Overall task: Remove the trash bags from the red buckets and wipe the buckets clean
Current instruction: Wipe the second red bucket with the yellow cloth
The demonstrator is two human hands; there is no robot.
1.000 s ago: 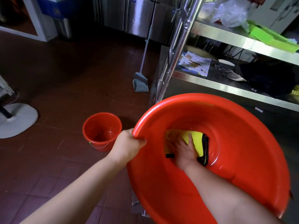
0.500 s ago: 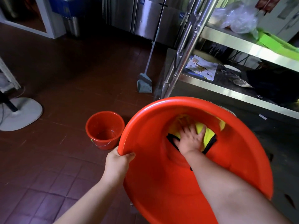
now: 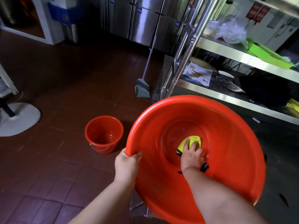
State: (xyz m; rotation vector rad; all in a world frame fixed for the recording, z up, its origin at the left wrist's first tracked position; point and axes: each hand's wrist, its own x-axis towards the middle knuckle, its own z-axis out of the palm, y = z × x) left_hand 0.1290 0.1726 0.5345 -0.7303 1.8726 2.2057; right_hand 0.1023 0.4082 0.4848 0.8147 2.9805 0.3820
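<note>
A large red basin [image 3: 234, 143] is tilted toward me, off the floor. My left hand [image 3: 127, 164] grips its rim at the lower left. Inside it, my right hand [image 3: 191, 155] presses a yellow cloth with black trim [image 3: 195, 139] against the basin's wet bottom, fingers spread over the cloth. A small red bucket [image 3: 103, 135] with a wire handle stands upright on the floor to the left of the basin, with no bag in it.
A steel shelf rack [image 3: 242, 57] stands behind the basin, holding papers, a plastic bag and green items. A dustpan with a long handle [image 3: 142, 89] leans by the rack's legs. A fan's round white base [image 3: 17, 118] sits at the left on the brown tile floor.
My right hand has slid the cloth from the upper part of the basin's bottom down toward its middle. The basin has tipped a little, and my left hand keeps its grip on the rim.
</note>
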